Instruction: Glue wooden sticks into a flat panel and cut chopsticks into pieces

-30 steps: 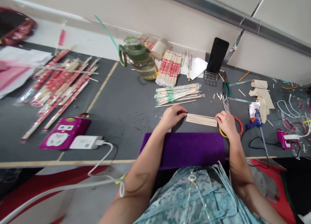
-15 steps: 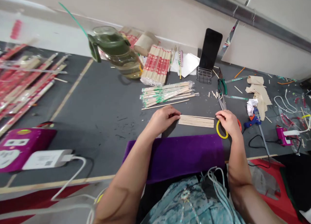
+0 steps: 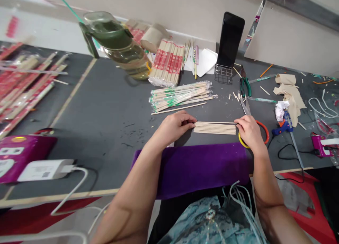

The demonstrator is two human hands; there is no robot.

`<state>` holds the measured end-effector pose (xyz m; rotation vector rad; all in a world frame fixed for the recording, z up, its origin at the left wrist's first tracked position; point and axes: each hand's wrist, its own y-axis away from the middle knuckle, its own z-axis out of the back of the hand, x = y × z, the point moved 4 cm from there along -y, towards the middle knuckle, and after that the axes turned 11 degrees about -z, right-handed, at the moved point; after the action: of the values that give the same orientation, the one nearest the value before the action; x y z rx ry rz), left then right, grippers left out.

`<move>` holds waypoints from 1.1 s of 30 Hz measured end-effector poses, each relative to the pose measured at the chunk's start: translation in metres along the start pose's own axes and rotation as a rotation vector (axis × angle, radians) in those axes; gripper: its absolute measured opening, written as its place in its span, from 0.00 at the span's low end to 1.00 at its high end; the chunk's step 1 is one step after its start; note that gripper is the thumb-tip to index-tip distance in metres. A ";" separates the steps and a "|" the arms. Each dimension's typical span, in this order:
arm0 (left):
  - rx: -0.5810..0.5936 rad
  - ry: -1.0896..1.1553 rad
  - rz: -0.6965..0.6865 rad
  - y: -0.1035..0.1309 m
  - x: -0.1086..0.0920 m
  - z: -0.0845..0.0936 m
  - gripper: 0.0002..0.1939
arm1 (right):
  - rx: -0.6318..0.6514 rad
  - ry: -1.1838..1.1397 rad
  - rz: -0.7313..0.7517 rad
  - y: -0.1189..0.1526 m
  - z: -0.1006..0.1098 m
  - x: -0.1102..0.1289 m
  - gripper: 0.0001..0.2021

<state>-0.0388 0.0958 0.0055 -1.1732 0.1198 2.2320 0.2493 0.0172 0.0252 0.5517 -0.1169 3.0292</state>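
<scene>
Wooden sticks lie in a flat row on the worktop. Left hand and right hand pinch opposite ends of the farthest stick, apparently to hold it parallel. Scissors lie partly beneath the right hand, within reach.

Open tabletop lies between jug and socket block, while scissors crowd the sticks.
</scene>
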 end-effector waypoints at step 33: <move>0.071 -0.045 0.022 0.001 0.003 0.001 0.08 | 0.024 -0.095 0.021 -0.004 -0.006 0.000 0.16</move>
<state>-0.0414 0.0964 0.0037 -1.0881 0.1930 2.2523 0.2470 0.0214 0.0200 0.7005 -0.0919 3.0288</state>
